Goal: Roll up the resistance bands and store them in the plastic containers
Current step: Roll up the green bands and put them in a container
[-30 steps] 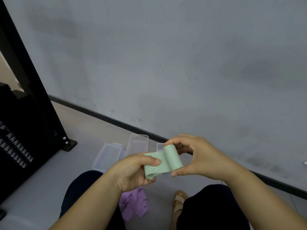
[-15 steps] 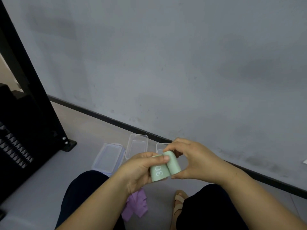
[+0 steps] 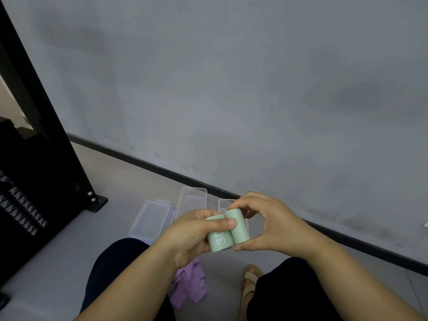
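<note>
The pale green rubber resistance band (image 3: pixel 222 239) is held up in front of the body, between the two hands and above the floor. It is seen wound into two short rolls, side by side and touching. The left-side roll, marked with a white "30", is gripped by the left hand (image 3: pixel 190 235): the thumb is laid across its upper end and the fingers are curled underneath. The right-side roll is pinched by the right hand (image 3: pixel 273 225), with the forefinger tip set on its top end and the thumb pressed against its lower end. The hands are set so near each other that the left thumb tip is seen against the right-side roll.

Beyond the hands, three clear rectangular plastic containers are lined up on the grey floor (image 3: pixel 58 262) near the wall. The leftmost container (image 3: pixel 150 218) is seen flat and apparently lidded, the middle container (image 3: pixel 193 200) is open, and the third container (image 3: pixel 223 203) is mostly hidden behind the fingers. The green band is held above them, apart from all three. A crumpled purple band (image 3: pixel 190 283) is seen lying on the floor between the knees, below the left wrist. A tan sandal (image 3: pixel 250 280) is glimpsed beside it, and a black metal frame (image 3: pixel 46 158) is seen at the left.
</note>
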The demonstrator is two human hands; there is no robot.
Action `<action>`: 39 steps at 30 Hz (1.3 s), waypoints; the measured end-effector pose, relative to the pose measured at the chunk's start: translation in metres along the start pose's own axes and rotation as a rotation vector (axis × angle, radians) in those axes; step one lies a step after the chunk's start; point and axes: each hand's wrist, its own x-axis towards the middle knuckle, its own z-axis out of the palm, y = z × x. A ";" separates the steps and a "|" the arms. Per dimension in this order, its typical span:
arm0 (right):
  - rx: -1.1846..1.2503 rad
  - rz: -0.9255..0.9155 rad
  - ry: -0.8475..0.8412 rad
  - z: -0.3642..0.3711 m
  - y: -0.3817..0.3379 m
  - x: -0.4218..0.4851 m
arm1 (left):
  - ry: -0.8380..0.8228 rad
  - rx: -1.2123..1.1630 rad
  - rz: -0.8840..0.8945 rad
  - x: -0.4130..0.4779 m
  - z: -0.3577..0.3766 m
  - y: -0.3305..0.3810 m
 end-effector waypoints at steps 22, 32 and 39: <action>0.670 0.381 0.267 0.036 -0.006 0.003 | 0.130 -0.171 0.222 0.003 0.002 -0.003; 0.711 0.380 0.333 0.043 -0.006 0.006 | 0.145 -0.040 0.218 0.002 -0.002 -0.010; 0.544 0.322 0.238 0.032 0.000 0.003 | 0.189 0.209 0.250 0.001 -0.005 -0.004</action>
